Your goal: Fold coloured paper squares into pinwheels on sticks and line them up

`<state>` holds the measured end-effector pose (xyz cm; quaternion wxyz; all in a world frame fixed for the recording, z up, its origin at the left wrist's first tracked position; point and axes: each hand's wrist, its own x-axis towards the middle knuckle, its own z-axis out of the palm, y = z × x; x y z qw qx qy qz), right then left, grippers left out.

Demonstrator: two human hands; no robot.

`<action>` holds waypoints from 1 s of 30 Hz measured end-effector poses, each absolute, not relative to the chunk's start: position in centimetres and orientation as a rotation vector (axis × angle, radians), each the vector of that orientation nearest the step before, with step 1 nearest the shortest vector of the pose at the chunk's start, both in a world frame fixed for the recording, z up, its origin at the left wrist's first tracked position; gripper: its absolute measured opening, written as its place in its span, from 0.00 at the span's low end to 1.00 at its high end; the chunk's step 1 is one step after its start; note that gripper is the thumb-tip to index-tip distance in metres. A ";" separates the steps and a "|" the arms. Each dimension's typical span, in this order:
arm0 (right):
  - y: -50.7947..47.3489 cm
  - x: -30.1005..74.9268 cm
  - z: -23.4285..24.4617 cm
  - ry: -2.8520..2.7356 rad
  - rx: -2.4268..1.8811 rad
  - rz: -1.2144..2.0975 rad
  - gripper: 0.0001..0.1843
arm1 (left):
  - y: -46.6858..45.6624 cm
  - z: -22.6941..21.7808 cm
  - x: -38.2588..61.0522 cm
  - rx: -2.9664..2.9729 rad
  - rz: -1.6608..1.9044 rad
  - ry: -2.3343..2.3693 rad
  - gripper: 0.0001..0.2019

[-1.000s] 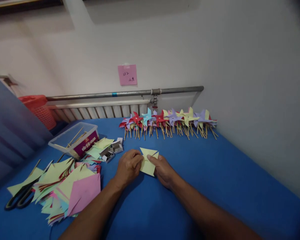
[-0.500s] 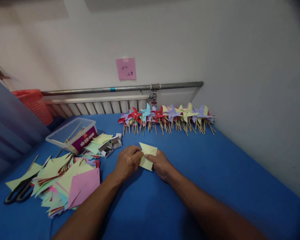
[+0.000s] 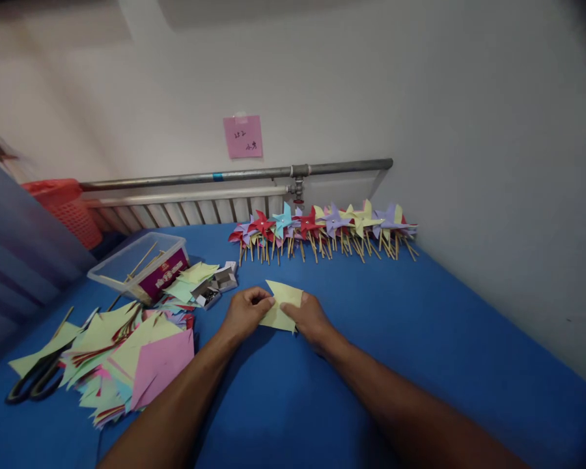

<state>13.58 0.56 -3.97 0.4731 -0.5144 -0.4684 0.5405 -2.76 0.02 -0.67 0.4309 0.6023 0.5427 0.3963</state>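
A pale yellow sheet of paper (image 3: 284, 296) is held between my two hands, above the blue surface (image 3: 332, 391). My left hand (image 3: 247, 312) pinches its left edge between thumb and fingers. On the right side, my right hand (image 3: 312, 319) grips the sheet with the thumb on top and the fingers underneath, mostly hidden. One pointed corner sticks up at the upper left of the paper. Near my left hand stand small open boxes (image 3: 208, 296) with tiny metallic pieces in one of them.
Stacks of coloured paper (image 3: 163, 365) lie at the left, beside black-handled scissors (image 3: 39, 381). Behind them is a clear plastic bin (image 3: 173, 244) with wooden sticks. Finished paper pinwheels (image 3: 334, 221) line the wall, under a metal pipe (image 3: 249, 174). A red basket (image 3: 73, 215) hangs far left.
My left thumb and fingers have shifted slightly along the yellow paper's left edge, and more of its face shows flat. My right hand keeps its grip. The view has moved slightly.
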 end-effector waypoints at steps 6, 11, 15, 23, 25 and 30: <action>0.0 13.5 -3.8 -1.274 -1.130 1.405 0.21 | 0.0 -0.6 -2.6 1.375 0.969 1.338 0.10; -0.3 13.4 -3.6 -1.289 -1.072 1.401 0.21 | -0.2 -0.2 -2.6 1.322 0.985 1.349 0.12; -0.3 13.1 -3.5 -1.281 -1.000 1.432 0.23 | -0.3 -0.3 -2.5 1.275 1.041 1.326 0.13; 0.1 12.5 -3.7 -1.119 -1.176 1.498 0.19 | -0.4 -0.2 -2.5 1.196 1.082 1.318 0.11; -0.1 12.5 -3.4 -1.082 -1.189 1.510 0.17 | -0.5 0.0 -2.5 1.180 1.065 1.287 0.10; -0.8 12.8 -2.4 -1.050 -1.124 1.513 0.14 | -0.6 0.3 -2.3 1.148 1.042 1.242 0.07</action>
